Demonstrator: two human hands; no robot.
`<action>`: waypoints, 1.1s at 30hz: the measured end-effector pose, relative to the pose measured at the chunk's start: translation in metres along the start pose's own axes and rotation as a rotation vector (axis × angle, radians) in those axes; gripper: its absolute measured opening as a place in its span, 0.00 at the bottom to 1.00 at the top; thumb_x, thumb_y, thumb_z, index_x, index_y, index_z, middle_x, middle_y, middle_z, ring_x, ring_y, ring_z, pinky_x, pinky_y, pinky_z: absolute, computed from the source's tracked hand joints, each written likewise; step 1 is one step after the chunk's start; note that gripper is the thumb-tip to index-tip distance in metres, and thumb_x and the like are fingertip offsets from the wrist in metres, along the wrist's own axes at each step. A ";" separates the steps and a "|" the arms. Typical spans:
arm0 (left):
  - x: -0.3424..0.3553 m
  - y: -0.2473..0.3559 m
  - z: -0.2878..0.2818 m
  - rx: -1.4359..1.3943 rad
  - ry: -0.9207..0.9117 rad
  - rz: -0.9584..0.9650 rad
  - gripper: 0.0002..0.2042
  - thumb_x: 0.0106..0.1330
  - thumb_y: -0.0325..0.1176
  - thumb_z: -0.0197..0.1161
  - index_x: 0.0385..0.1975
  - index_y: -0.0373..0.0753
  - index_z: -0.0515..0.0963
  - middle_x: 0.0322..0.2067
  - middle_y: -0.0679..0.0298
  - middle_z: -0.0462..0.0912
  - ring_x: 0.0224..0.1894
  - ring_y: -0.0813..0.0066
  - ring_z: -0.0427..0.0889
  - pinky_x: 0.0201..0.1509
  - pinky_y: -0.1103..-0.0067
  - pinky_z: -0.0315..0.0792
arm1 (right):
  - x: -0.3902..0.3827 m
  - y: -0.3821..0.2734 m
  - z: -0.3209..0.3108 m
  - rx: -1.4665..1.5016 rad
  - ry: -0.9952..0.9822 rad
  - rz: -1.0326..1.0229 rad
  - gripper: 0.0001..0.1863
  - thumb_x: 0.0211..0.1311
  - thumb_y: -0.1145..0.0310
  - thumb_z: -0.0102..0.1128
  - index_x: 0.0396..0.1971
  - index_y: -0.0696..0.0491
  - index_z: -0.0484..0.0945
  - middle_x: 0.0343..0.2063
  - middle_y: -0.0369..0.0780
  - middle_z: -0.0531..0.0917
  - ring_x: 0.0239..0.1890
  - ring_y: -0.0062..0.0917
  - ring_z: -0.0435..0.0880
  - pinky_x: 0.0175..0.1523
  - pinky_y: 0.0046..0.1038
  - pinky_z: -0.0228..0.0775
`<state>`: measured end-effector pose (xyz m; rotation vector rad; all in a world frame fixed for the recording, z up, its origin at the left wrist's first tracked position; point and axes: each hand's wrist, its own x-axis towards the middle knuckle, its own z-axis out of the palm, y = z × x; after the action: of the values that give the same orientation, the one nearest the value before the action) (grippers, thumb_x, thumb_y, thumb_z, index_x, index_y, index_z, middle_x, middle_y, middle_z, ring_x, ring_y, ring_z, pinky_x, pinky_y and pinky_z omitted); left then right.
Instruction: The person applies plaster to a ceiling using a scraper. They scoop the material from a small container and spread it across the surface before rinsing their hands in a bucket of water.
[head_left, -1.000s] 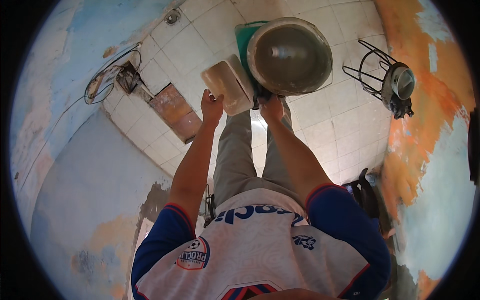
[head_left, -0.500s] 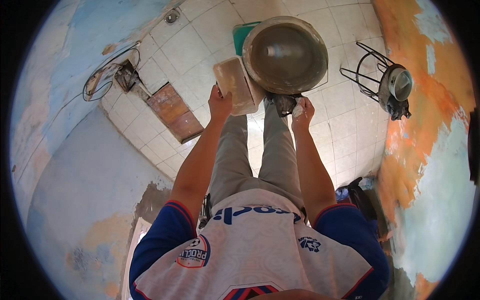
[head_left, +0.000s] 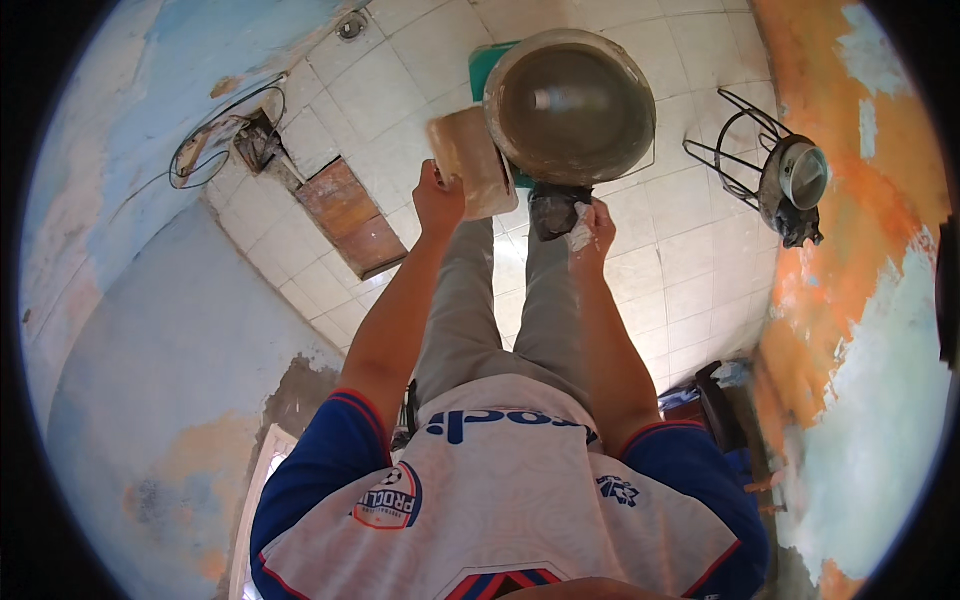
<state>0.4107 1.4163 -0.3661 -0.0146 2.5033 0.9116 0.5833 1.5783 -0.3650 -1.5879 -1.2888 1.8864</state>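
Observation:
My left hand grips a rectangular, dusty tan piece by its near left edge, tilted beside the large bucket. A board or a shallow tray: I cannot tell which. My right hand is closed on a crumpled black plastic bag with whitish smears near the fingers. Just beyond both hands stands a round bucket, its inside coated grey-brown. A pale bottle-like thing shows blurred inside it. Behind the bucket's left side, a green item is partly hidden.
On the right, a black metal-legged stool bears a clear bowl and dark plastic. To the left lie reddish-brown boards and a wall opening with cables. Peeling painted walls flank the tiled floor.
The black bag has shifted left and come out more fully into view, with my right hand moving left too. The tan piece has tipped, and its side face now shows less.

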 end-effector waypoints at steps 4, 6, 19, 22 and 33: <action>-0.004 -0.001 0.013 -0.011 0.030 0.028 0.13 0.59 0.28 0.62 0.42 0.34 0.72 0.33 0.48 0.85 0.36 0.51 0.86 0.38 0.67 0.77 | 0.001 -0.007 -0.004 -0.109 -0.151 0.012 0.08 0.64 0.73 0.55 0.36 0.62 0.78 0.27 0.31 0.74 0.30 0.13 0.68 0.36 0.19 0.62; -0.003 -0.003 0.016 0.008 0.041 -0.013 0.13 0.59 0.29 0.63 0.42 0.34 0.72 0.33 0.48 0.85 0.37 0.53 0.86 0.39 0.68 0.77 | 0.010 -0.002 -0.006 -0.198 -0.211 0.005 0.08 0.63 0.71 0.55 0.35 0.62 0.77 0.25 0.31 0.73 0.30 0.13 0.68 0.35 0.20 0.62; -0.006 -0.012 0.007 -0.330 -0.077 -0.107 0.25 0.62 0.38 0.70 0.53 0.34 0.67 0.39 0.54 0.85 0.41 0.70 0.83 0.46 0.75 0.76 | 0.040 0.029 -0.008 -0.261 -0.279 0.082 0.16 0.67 0.70 0.59 0.51 0.62 0.74 0.42 0.39 0.81 0.42 0.21 0.79 0.50 0.20 0.69; -0.007 -0.014 0.004 -0.367 -0.034 -0.154 0.27 0.62 0.38 0.70 0.55 0.34 0.65 0.41 0.53 0.84 0.42 0.69 0.82 0.46 0.74 0.75 | 0.027 0.017 -0.011 -0.226 -0.166 0.036 0.18 0.62 0.67 0.65 0.48 0.59 0.76 0.38 0.42 0.83 0.39 0.24 0.82 0.45 0.24 0.72; -0.037 0.021 -0.023 -0.244 0.162 -0.035 0.30 0.60 0.36 0.70 0.60 0.38 0.63 0.54 0.54 0.75 0.55 0.64 0.74 0.53 0.69 0.71 | 0.099 -0.085 0.023 -1.005 -0.232 -0.510 0.23 0.61 0.60 0.63 0.54 0.53 0.73 0.48 0.47 0.79 0.52 0.37 0.79 0.54 0.40 0.75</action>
<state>0.4301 1.4128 -0.3221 -0.2187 2.5112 1.2394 0.5089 1.6876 -0.3552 -1.1766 -2.6946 1.1402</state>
